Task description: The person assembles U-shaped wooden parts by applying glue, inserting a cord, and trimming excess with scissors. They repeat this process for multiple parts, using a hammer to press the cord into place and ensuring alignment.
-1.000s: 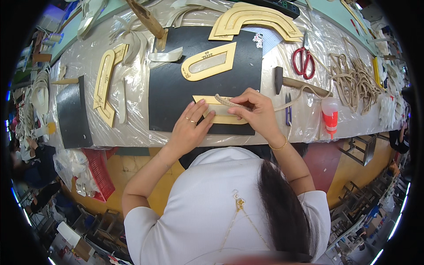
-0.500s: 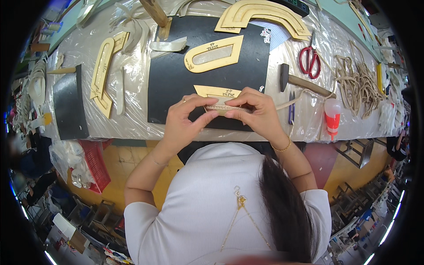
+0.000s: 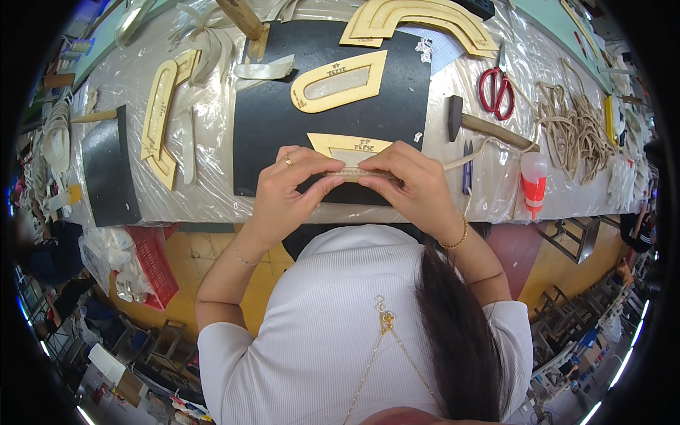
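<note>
Between my two hands a beige braided strip (image 3: 349, 173) is stretched level, over the near edge of a black mat (image 3: 265, 131). My left hand (image 3: 285, 185) pinches its left part between thumb and fingers. The right part is in a similar pinch of my right hand (image 3: 416, 183). A thin beige cord (image 3: 457, 164) runs from my right hand toward the right side of the table. Just beyond my fingertips lies a cream template (image 3: 322, 143), partly covered by my hands. Fingers hide both ends of the strip.
On the mat rest another template (image 3: 301, 95) and a pale strip (image 3: 265, 69). To the right are a hammer (image 3: 489, 129), red-handled scissors (image 3: 496, 95), blue snips (image 3: 467, 170), a red-and-white squeeze bottle (image 3: 533, 185) and bundled cord (image 3: 577, 131). An angled template (image 3: 157, 120) lies left.
My left hand has shifted slightly left, and its fingers sit closer to the strip's top edge. Both hands still pinch the strip. The whole view has moved a little.
</note>
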The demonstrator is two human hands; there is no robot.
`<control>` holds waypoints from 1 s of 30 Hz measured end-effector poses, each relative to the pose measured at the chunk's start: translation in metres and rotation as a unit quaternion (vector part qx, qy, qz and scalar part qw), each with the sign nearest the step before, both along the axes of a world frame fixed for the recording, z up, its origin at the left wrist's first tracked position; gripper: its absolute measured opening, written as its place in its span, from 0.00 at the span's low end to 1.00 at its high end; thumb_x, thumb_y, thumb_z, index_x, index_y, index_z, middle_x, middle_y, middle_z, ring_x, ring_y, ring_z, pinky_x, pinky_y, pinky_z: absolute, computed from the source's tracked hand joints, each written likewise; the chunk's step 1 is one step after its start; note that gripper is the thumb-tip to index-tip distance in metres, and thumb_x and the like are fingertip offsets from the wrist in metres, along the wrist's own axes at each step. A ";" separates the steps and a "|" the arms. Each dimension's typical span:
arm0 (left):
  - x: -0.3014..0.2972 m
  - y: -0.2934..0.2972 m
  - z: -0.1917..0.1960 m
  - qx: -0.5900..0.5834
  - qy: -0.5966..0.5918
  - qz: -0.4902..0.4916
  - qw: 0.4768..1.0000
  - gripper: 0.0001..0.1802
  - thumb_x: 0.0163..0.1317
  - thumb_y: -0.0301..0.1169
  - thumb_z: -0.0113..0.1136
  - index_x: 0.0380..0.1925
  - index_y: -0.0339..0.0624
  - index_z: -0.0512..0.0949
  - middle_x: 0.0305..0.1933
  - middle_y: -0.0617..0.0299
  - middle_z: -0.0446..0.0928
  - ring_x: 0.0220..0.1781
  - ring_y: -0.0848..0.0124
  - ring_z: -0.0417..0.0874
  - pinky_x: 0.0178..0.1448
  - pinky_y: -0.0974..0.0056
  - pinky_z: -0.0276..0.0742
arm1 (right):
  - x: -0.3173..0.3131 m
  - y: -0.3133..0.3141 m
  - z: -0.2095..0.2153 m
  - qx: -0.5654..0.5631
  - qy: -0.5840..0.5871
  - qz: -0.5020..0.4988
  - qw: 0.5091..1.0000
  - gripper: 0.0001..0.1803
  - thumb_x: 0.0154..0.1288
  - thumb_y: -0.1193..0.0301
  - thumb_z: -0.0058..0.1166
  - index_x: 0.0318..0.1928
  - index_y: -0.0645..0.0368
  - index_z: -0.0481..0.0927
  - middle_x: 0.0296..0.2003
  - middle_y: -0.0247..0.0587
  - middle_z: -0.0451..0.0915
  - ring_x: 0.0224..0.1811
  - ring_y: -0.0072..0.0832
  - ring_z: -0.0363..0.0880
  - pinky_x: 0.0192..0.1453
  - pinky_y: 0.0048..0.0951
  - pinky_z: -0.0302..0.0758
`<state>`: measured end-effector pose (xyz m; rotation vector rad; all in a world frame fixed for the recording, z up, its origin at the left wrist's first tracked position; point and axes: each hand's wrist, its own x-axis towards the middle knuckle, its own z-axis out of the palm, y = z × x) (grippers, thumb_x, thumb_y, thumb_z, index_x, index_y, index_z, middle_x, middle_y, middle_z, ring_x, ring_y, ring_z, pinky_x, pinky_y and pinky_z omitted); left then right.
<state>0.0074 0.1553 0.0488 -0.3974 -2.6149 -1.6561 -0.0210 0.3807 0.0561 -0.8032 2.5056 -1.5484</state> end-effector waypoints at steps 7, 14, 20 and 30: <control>0.000 0.000 0.002 -0.046 0.042 -0.005 0.998 0.10 0.54 0.25 0.74 0.38 0.41 0.87 0.33 0.62 0.84 0.34 0.66 0.79 0.48 0.63 0.71 | 0.002 -0.001 0.001 0.016 0.004 -0.012 1.000 0.08 0.58 0.71 0.70 0.38 0.57 0.85 0.31 0.37 0.79 0.28 0.32 0.81 0.30 0.30 0.77; -0.002 -0.002 0.001 -0.074 0.038 -0.023 0.996 0.10 0.57 0.27 0.72 0.40 0.41 0.87 0.34 0.61 0.84 0.36 0.67 0.80 0.49 0.62 0.73 | 0.004 0.000 -0.004 0.028 -0.025 -0.018 0.999 0.07 0.61 0.71 0.68 0.38 0.58 0.87 0.28 0.38 0.81 0.26 0.32 0.81 0.30 0.28 0.77; 0.000 0.000 -0.006 0.149 -0.230 0.028 0.961 0.10 0.65 0.28 0.68 0.44 0.36 0.87 0.37 0.60 0.86 0.40 0.73 0.83 0.48 0.66 0.77 | 0.002 0.000 -0.004 -0.047 -0.300 -0.003 0.953 0.11 0.73 0.70 0.59 0.42 0.67 0.87 0.27 0.38 0.85 0.25 0.17 0.81 0.29 0.20 0.77; 0.000 -0.006 -0.012 0.154 -0.204 -0.004 0.967 0.11 0.67 0.27 0.65 0.48 0.36 0.84 0.47 0.57 0.84 0.50 0.72 0.84 0.52 0.66 0.78 | -0.002 0.008 0.002 -0.031 -0.335 -0.009 0.942 0.10 0.72 0.71 0.59 0.45 0.65 0.86 0.31 0.36 0.84 0.25 0.15 0.78 0.29 0.17 0.74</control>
